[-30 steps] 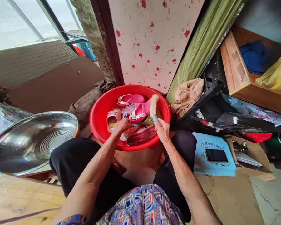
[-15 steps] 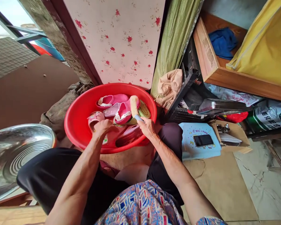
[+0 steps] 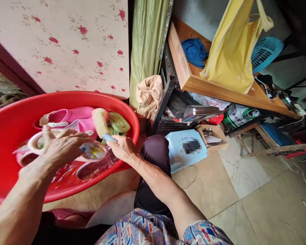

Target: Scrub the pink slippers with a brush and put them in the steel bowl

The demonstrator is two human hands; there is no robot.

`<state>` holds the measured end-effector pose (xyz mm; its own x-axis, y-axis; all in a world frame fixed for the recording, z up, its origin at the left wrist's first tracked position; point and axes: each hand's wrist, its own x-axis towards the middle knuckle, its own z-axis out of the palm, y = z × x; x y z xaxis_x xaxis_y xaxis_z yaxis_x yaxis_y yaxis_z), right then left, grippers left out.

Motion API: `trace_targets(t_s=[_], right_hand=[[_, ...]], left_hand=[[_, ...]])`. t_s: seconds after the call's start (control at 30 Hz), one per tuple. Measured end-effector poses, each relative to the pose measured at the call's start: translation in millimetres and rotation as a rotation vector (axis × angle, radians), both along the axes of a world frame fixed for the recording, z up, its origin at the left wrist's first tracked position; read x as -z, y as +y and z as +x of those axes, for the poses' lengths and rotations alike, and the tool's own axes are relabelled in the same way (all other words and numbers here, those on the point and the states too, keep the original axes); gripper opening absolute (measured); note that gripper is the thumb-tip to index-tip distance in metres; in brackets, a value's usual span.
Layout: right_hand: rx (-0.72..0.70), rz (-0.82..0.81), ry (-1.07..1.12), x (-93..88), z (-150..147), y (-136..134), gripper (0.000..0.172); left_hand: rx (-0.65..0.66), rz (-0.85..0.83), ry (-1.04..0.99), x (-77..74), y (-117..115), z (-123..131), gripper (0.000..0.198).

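My left hand [image 3: 62,148] grips a small pink child's clog [image 3: 91,151] with a cartoon insole, tilted over the water in a red plastic basin [image 3: 66,98]. My right hand [image 3: 121,149] is shut on a blue-handled scrub brush [image 3: 100,122], its pale bristles pointing up and away from the clog. Another pink clog [image 3: 68,115] lies at the far side of the basin, and a green sandal [image 3: 118,122] sits beside the brush. A darker pink shoe [image 3: 93,172] lies in the water below my hands.
A black-trousered knee [image 3: 153,160] rises right of the basin. Beyond it are a pale blue stool [image 3: 186,146] with a blurred object on top and a small cardboard box [image 3: 211,136]. A wooden shelf [image 3: 214,85] holds a yellow bag. Tiled floor spreads right.
The view has swung right and closer to the basin, and the steel basin has gone from view. My left hand has lifted the clog, turning its insole up, and the brush now stands beside it.
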<state>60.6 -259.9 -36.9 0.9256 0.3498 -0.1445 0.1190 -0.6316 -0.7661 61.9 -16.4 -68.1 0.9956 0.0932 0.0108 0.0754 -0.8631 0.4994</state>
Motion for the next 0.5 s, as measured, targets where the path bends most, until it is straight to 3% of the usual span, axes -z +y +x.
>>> trace_targets(t_s=[0.1, 0.2, 0.33, 0.43, 0.5], right_hand=[[0.025, -0.060, 0.000, -4.5, -0.2, -4.5, 0.034], [0.056, -0.071, -0.016, -7.2, 2.3, -10.7, 0.034], [0.044, -0.052, -0.030, -8.6, 1.9, -15.5, 0.034], [0.020, -0.045, -0.061, -10.7, -3.2, -14.1, 0.033], [-0.015, -0.048, -0.091, -12.2, -7.6, -11.3, 0.031]], left_hand=[[0.256, 0.287, -0.127, 17.5, -24.4, 8.0, 0.041], [0.242, 0.323, -0.154, 36.3, -33.9, 9.8, 0.039], [0.110, 0.123, -0.084, 45.6, -35.7, 0.2, 0.039], [-0.165, -0.083, -0.125, 35.2, -42.0, -12.5, 0.030], [-0.337, -0.293, -0.134, 25.2, -49.4, -19.0, 0.039]])
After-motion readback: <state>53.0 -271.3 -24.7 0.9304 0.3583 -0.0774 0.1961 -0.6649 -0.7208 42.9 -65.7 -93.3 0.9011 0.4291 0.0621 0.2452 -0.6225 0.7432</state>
